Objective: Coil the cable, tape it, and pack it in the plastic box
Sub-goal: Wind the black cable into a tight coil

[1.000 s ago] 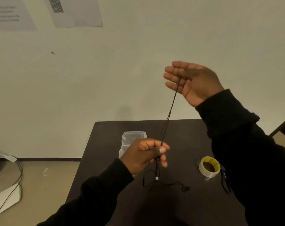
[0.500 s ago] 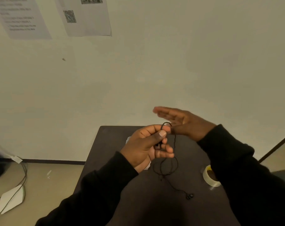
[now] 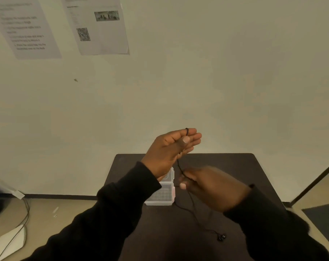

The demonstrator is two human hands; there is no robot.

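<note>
Clear plastic box (image 3: 162, 196) sits w/ lid open near the counter (image 3: 235, 166) left edge, partly hidden behind left hand (image 3: 169, 149); nothing visible inside. Left hand's fingers (image 3: 193, 135) lie straight, pressed together, thumb pinning a cable (image 3: 193, 204) loop over them. Right hand (image 3: 212, 185) is motion-blurred, fingers pinching the cable lower down. Rest of cable trails onto counter, ending at earbuds (image 3: 221, 237) near the front. Counter's far right half is bare.
</note>
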